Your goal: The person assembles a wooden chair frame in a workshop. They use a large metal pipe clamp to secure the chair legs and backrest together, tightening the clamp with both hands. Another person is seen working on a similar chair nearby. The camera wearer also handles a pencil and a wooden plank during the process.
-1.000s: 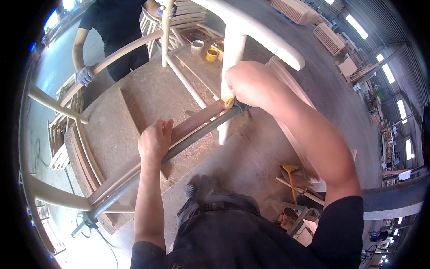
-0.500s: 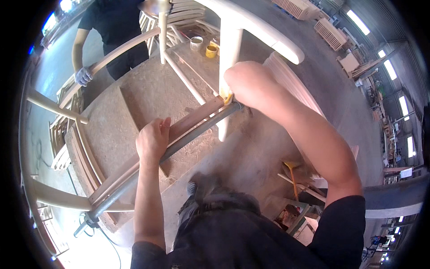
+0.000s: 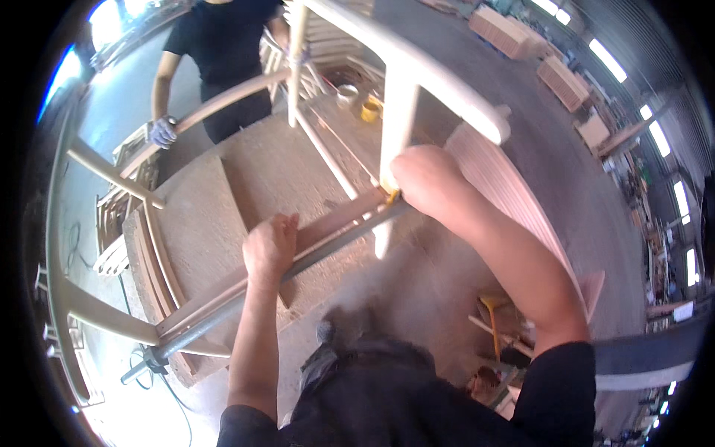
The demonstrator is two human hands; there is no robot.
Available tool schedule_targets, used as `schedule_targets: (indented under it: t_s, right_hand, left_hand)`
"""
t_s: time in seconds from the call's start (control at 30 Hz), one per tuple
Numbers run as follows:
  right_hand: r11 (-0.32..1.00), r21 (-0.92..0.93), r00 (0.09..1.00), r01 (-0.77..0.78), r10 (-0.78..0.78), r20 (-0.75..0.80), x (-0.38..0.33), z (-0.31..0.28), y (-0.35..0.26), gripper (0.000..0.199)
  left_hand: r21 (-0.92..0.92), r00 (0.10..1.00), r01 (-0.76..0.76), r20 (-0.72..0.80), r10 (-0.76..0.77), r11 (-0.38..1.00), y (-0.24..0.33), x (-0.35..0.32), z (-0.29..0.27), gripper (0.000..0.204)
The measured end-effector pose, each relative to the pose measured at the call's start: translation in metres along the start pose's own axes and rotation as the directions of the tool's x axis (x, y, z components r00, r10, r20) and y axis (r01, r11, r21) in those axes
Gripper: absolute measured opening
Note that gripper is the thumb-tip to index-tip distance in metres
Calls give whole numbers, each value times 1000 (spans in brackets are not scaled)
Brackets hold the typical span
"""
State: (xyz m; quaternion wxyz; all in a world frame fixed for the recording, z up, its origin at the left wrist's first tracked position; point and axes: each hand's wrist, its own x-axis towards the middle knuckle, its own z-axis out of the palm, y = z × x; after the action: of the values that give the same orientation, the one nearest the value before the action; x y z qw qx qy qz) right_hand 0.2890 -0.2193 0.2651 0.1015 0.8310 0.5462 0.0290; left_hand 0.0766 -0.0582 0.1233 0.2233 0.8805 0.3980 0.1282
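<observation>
In front of me is a pale wooden chair frame, its thick leg (image 3: 398, 119) rising at the right. A brown wooden rail (image 3: 339, 220) runs from that leg to the lower left, with a grey bar clamp (image 3: 320, 257) alongside it. My left hand (image 3: 269, 249) is closed over the rail near its middle. At the rail's right end, my right hand (image 3: 428, 179) is closed against the leg, just above a small yellow piece (image 3: 392, 196). What its fingers hold is hidden.
Across the frame, a person's gloved hand (image 3: 161, 132) grips a curved chair rail (image 3: 216, 100). A yellow cup (image 3: 370, 111) and a pale cup (image 3: 347, 94) stand on the dusty worktable (image 3: 194, 216). Ribbed wooden pieces (image 3: 499, 175) lie at the right. A yellow-handled tool (image 3: 491, 320) is below.
The view has shifted, so the frame sits lower and farther right. My hands keep their places on the rail and at the leg. The other person's second hand now shows at the far upright.
</observation>
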Motion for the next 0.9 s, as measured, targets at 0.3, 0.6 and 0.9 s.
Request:
schedule_targets:
  t_s: [0.3, 0.6, 0.9]
  right_hand:
    - [785, 547, 882, 292, 0, -471, -62, -42, -27, 13]
    - [461, 788, 912, 409, -168, -375, -35, 10, -67, 16]
    - [400, 477, 622, 783, -520, -585, -14, -20, -219, 16]
  left_hand:
    - [-268, 982, -76, -189, 24, 960, -13, 1, 5, 27]
    - [-343, 822, -250, -570, 11, 905, -9, -126, 7, 23]
    - [-571, 746, 167, -460, -482, 804, -101, -261, 32, 9]
